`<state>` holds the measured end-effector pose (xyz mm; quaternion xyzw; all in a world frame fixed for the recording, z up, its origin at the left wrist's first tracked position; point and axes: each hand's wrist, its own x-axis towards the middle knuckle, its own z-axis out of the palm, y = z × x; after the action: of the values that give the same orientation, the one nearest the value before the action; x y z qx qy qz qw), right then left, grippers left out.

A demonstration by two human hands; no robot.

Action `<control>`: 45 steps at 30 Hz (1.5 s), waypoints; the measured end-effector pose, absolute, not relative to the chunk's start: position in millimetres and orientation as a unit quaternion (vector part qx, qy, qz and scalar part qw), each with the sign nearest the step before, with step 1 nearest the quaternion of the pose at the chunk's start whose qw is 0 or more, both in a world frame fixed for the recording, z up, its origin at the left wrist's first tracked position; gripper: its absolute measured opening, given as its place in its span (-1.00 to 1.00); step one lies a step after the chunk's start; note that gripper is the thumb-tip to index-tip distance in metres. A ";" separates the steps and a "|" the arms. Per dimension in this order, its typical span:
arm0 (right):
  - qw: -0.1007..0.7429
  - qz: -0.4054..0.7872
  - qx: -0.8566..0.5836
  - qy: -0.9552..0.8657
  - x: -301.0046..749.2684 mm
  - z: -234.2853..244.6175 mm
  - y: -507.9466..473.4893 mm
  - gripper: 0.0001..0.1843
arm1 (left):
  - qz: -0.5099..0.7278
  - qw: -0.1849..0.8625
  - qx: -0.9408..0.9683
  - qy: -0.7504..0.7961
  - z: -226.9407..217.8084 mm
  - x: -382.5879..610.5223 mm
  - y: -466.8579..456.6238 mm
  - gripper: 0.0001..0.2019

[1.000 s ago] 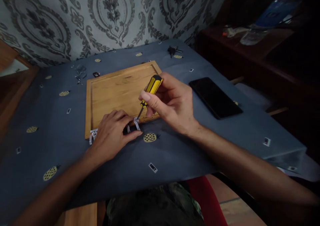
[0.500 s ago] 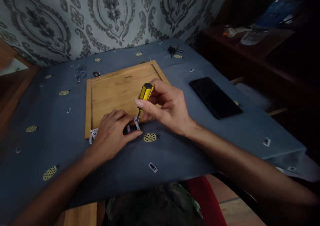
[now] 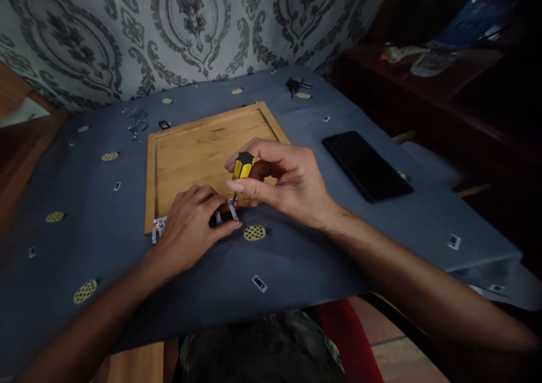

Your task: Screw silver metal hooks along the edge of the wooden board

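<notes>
A yellow and black screwdriver (image 3: pixel 243 166) is pinched between the thumb and fingers of my right hand (image 3: pixel 292 185). Its shaft points down, and the tip meets a silver metal bracket (image 3: pixel 232 208) at the near edge of a framed wooden panel (image 3: pixel 190 160). My left hand (image 3: pixel 186 225) lies over that edge, thumb and index finger closed around the bracket and a dark part beside it. Past the left hand's outer side another silver bracket (image 3: pixel 158 229) shows at the panel's near left corner. My left palm hides what lies between the two.
A black phone (image 3: pixel 366 165) lies right of the panel on the blue pineapple-print tablecloth (image 3: pixel 305 275). Keys (image 3: pixel 295 85) rest near the back. Small metal pieces (image 3: pixel 138 122) and a small dark item (image 3: pixel 164 125) sit behind the panel. A plastic bottle (image 3: pixel 453 35) is on dark furniture at right.
My right fingers have shifted around the screwdriver handle, which now stands lower in the picture and tilts differently. My left hand keeps its place on the bracket.
</notes>
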<state>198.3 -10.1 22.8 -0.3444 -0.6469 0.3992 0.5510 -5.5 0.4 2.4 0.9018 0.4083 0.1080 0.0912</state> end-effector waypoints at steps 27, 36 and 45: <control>0.509 0.440 -0.308 -0.672 201.4 23.0 -10.6 -0.65 | 0.123 0.083 0.904 0.400 -0.9 -6.9 1.4 -0.75; 0.598 0.356 -0.344 -0.631 190.9 10.6 -10.0 -0.59 | 0.117 0.078 0.905 0.401 -1.2 -7.9 1.2 -0.73; 0.640 0.316 -0.367 -0.596 193.4 17.7 -11.1 -0.62 | 0.121 0.063 0.910 0.392 -1.1 -8.1 1.4 -0.72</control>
<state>193.4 -11.1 17.7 -0.3673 -0.5961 0.3158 0.6403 -8.1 1.4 -1.1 0.9099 0.3917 0.1213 0.0631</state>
